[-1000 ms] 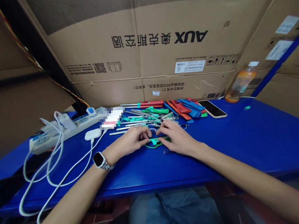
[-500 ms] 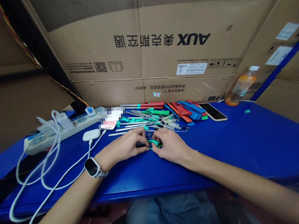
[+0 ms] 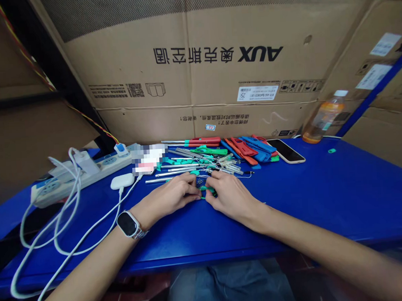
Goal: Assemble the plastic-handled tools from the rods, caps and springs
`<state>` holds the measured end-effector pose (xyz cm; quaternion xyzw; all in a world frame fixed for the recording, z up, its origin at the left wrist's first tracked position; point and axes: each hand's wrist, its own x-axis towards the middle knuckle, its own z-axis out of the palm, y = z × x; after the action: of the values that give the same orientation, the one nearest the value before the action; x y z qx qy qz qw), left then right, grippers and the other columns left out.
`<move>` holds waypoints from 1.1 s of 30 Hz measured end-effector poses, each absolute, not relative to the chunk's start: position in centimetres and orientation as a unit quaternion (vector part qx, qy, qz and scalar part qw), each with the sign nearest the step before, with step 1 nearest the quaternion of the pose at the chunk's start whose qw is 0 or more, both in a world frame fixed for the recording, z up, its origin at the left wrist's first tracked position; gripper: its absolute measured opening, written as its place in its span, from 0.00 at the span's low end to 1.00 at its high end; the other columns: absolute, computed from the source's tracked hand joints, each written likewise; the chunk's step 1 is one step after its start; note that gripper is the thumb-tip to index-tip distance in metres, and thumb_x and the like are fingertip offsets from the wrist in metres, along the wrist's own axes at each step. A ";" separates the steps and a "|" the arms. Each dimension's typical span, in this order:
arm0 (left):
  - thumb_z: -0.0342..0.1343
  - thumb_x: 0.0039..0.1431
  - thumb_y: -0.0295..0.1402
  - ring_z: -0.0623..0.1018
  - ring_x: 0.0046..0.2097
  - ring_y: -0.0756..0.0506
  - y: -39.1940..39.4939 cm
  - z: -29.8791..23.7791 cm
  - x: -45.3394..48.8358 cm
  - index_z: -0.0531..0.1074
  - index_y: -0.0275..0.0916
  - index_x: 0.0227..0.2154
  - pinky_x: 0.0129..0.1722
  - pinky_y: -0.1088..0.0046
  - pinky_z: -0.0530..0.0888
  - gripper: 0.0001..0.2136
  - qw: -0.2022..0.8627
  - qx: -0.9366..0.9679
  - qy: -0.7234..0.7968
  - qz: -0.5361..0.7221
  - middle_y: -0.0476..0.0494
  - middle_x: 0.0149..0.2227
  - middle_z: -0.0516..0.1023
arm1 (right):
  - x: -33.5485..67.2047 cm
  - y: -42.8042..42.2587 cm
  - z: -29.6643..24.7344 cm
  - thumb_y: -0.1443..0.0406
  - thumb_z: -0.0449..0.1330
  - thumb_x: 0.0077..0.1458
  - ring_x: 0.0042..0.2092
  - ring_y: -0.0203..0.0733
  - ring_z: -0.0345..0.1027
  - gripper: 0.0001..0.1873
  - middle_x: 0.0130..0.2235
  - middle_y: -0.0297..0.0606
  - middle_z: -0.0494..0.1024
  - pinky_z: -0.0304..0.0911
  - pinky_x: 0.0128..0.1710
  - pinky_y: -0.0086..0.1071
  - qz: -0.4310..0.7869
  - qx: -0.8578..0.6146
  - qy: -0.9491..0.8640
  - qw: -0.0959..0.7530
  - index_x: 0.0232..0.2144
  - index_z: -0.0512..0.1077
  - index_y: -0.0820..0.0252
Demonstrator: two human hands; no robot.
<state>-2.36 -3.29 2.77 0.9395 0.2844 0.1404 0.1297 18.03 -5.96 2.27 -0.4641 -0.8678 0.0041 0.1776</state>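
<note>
At the middle of the table, my left hand [image 3: 185, 191] and my right hand [image 3: 227, 192] meet with bent, closed fingers. Between the fingertips shows a small green plastic piece [image 3: 208, 188], which both hands pinch; its full shape is covered by the fingers. Just behind it lie several tiny screws [image 3: 200, 181]. Beyond my hands spreads a pile of metal tubes [image 3: 174, 166], green parts and clear parts with thin wires [image 3: 231, 167]. A red-handled stick lighter [image 3: 203, 142] lies at the back of this pile.
Red and blue plastic shells [image 3: 251, 148] and a phone [image 3: 286, 150] lie to the right, with a drink bottle [image 3: 325, 118] behind. On the left are a power strip [image 3: 96, 172], a white earbud case [image 3: 122, 181] and looping white cables [image 3: 79, 221]. Cardboard [image 3: 190, 78] walls the back.
My left hand's fingers have closed in slightly, and the dark piece seen beneath them before is now hidden. Both hands stay at the green plastic piece.
</note>
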 end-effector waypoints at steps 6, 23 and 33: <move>0.51 0.67 0.30 0.71 0.35 0.47 -3.0 2.3 -2.5 0.79 0.38 0.33 0.37 0.72 0.68 0.12 0.121 0.944 0.267 0.152 0.45 0.33 0.69 | 17.9 -5.8 2.4 0.68 0.55 0.57 0.33 0.40 0.68 0.06 0.36 0.41 0.72 0.55 0.29 0.31 0.015 -0.481 -0.862 0.161 0.32 0.73 0.61; 0.52 0.66 0.31 0.70 0.35 0.47 -2.7 2.7 -3.0 0.80 0.38 0.34 0.37 0.71 0.68 0.11 0.116 0.944 0.269 0.154 0.46 0.31 0.69 | 18.4 -5.8 2.6 0.63 0.56 0.61 0.36 0.41 0.68 0.10 0.37 0.41 0.70 0.61 0.35 0.33 0.050 -0.442 -0.883 0.148 0.35 0.75 0.61; 0.55 0.57 0.27 0.72 0.36 0.45 -3.0 3.4 -3.0 0.78 0.39 0.41 0.41 0.68 0.69 0.11 0.112 0.924 0.331 0.158 0.46 0.32 0.72 | 21.8 -3.9 3.2 0.70 0.55 0.59 0.38 0.39 0.68 0.10 0.39 0.40 0.72 0.64 0.40 0.34 0.168 -0.429 -0.843 0.277 0.42 0.75 0.62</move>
<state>-3.03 -3.01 3.40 0.9236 0.3308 0.1578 0.1122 21.85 -3.85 3.17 -0.4293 -0.8430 0.1681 0.2772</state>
